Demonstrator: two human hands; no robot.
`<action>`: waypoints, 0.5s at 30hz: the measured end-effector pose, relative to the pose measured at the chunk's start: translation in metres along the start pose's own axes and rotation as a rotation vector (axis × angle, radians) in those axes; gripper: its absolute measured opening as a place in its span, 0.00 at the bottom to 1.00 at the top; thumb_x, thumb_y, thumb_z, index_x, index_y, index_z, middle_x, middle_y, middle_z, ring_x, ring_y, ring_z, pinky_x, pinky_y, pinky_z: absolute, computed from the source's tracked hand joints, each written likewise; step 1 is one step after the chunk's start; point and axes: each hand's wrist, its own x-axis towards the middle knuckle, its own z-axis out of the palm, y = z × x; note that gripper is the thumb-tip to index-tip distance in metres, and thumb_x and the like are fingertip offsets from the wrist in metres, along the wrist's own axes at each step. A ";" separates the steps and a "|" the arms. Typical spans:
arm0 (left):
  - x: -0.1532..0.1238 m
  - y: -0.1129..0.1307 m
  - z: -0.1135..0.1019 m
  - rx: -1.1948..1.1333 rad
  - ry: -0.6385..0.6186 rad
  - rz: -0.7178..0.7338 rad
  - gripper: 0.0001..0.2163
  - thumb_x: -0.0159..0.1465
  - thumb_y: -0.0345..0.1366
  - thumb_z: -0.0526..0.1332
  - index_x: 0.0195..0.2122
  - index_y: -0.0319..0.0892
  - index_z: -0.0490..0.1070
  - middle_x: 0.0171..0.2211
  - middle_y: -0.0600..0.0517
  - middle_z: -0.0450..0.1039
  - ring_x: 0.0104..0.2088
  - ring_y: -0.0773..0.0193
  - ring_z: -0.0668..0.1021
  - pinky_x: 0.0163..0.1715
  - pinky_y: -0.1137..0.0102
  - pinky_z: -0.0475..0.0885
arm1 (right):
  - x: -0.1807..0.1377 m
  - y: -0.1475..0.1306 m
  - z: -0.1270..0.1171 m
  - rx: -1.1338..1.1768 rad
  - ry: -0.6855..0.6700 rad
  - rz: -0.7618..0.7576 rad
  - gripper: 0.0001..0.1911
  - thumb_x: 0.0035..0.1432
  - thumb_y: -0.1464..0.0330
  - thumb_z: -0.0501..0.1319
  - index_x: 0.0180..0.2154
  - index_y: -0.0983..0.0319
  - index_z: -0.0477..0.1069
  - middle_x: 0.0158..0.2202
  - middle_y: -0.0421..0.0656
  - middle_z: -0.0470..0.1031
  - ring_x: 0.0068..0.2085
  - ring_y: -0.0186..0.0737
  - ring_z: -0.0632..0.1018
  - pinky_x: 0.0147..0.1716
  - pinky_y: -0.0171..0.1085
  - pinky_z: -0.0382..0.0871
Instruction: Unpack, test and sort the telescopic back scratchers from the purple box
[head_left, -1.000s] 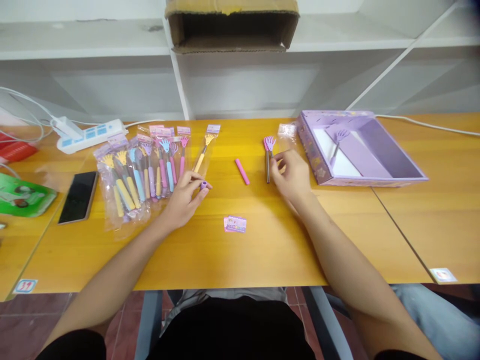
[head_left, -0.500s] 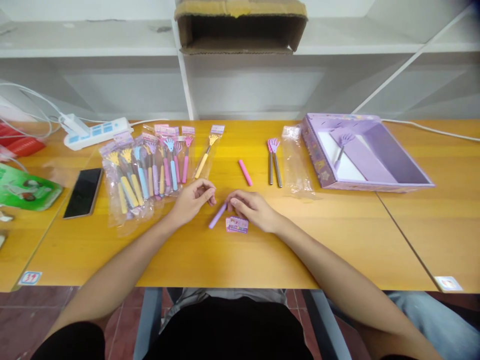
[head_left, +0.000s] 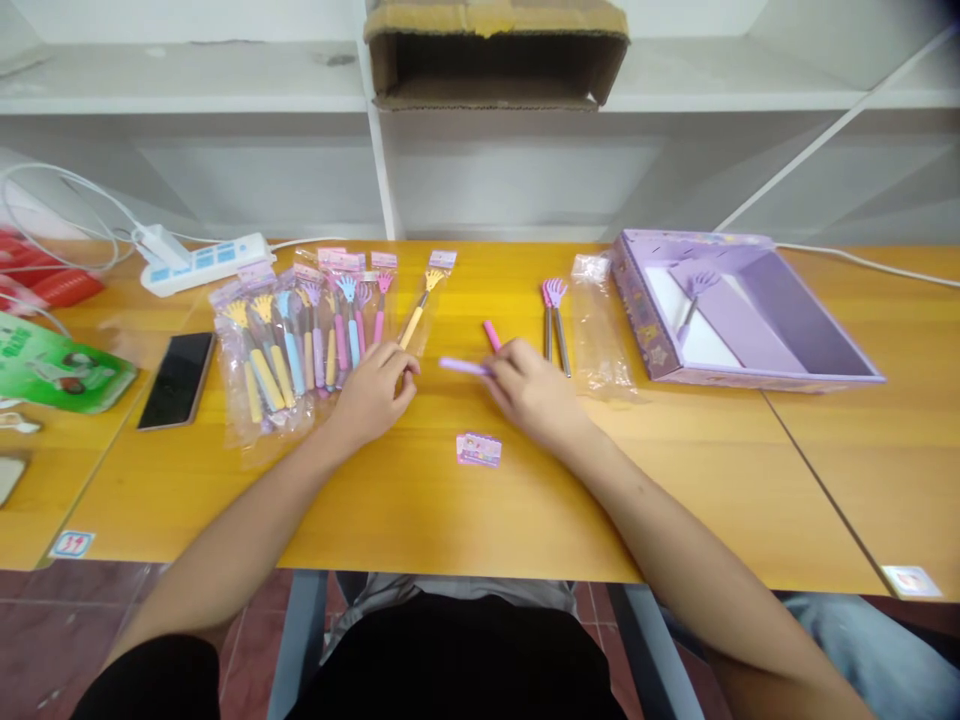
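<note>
My right hand (head_left: pixel 532 390) pinches one end of a purple handle tube (head_left: pixel 463 366), which points left above the table and is slightly blurred. Just behind it lies a pink handle tube (head_left: pixel 492 335), partly covered by the hand. My left hand (head_left: pixel 377 392) is loosely curled with nothing visible in it, close to a bagged yellow back scratcher (head_left: pixel 412 318). Two metal scratcher rods with pink and purple claw heads (head_left: pixel 555 292) lie beyond my right hand. Small printed cards (head_left: pixel 479 450) rest on the table between my forearms.
Several bagged back scratchers (head_left: pixel 289 345) lie on the left, beside a phone (head_left: pixel 177 380) and a power strip (head_left: pixel 206 265). At right are a clear bag (head_left: pixel 600 335) and a purple box (head_left: pixel 806 378) with a purple scratcher (head_left: pixel 694 300) in it. A cardboard box (head_left: pixel 495 100) sits on the shelf.
My right hand has lifted the purple handle tube from beside the cards and moved it away from me, toward the pink tube. My left hand has shifted slightly, its fingers curling in more.
</note>
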 end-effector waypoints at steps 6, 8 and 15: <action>-0.001 -0.022 -0.001 0.360 0.022 -0.038 0.10 0.69 0.29 0.61 0.48 0.41 0.78 0.47 0.40 0.76 0.52 0.42 0.76 0.62 0.42 0.70 | -0.004 0.054 -0.001 -0.060 0.092 0.386 0.15 0.75 0.62 0.58 0.51 0.65 0.78 0.43 0.56 0.80 0.40 0.52 0.80 0.43 0.46 0.74; -0.001 -0.025 0.001 0.396 -0.003 -0.045 0.11 0.69 0.32 0.62 0.51 0.41 0.78 0.47 0.40 0.77 0.52 0.41 0.76 0.64 0.40 0.68 | -0.003 0.063 0.005 -0.008 0.082 0.415 0.16 0.74 0.63 0.59 0.53 0.67 0.77 0.44 0.57 0.82 0.40 0.51 0.81 0.43 0.46 0.75; 0.000 -0.018 -0.002 0.467 -0.119 -0.096 0.14 0.71 0.35 0.61 0.55 0.39 0.78 0.52 0.39 0.79 0.55 0.41 0.75 0.62 0.45 0.69 | 0.001 0.061 0.006 -0.084 0.017 0.365 0.19 0.72 0.67 0.58 0.59 0.67 0.76 0.51 0.58 0.80 0.44 0.54 0.82 0.45 0.47 0.76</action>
